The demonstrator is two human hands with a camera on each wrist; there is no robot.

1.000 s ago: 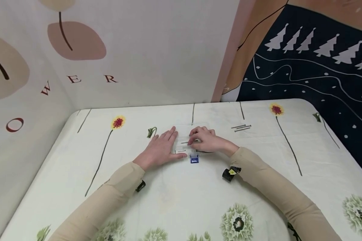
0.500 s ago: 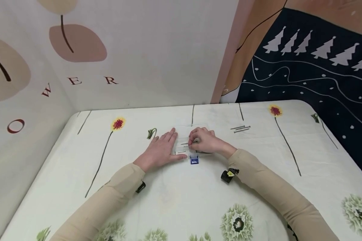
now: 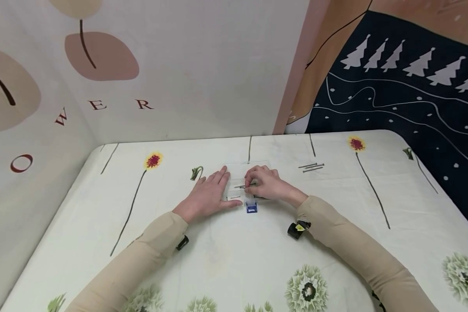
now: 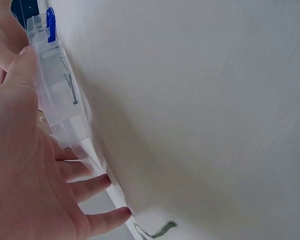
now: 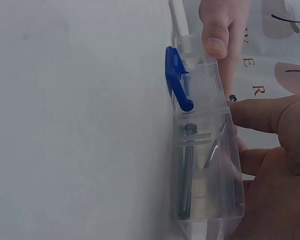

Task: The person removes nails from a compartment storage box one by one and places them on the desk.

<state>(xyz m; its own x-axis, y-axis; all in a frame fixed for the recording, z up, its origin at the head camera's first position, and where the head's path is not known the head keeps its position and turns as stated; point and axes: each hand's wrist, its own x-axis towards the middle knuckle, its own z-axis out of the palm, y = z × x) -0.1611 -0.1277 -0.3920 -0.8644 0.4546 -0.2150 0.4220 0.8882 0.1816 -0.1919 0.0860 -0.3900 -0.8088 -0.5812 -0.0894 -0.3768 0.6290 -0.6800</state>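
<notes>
In the head view a clear plastic box (image 3: 249, 167) with a blue latch (image 3: 251, 209) lies on the table. My left hand (image 3: 208, 193) rests along its left side, fingers straight, thumb against the near edge. My right hand (image 3: 268, 183) is over the box's right half, its thumb and fingertips pinched together. A nail (image 5: 233, 97) shows by its head at those fingertips in the right wrist view; its shank is mostly hidden. Through the clear wall I see a longer nail (image 5: 187, 180) lying in a compartment. Small nails (image 4: 71, 87) lie in another compartment in the left wrist view.
Several loose nails (image 3: 313, 168) lie on the table to the right of the box. The floral tablecloth (image 3: 234, 255) covers the table. A patterned fabric wall (image 3: 203, 86) rises at the back, with a dark tree-printed cloth (image 3: 398, 95) on the right.
My right fingertips have drawn together over the box, and the nail by them has shifted slightly toward the near side. My left hand has stayed in place against the box.
</notes>
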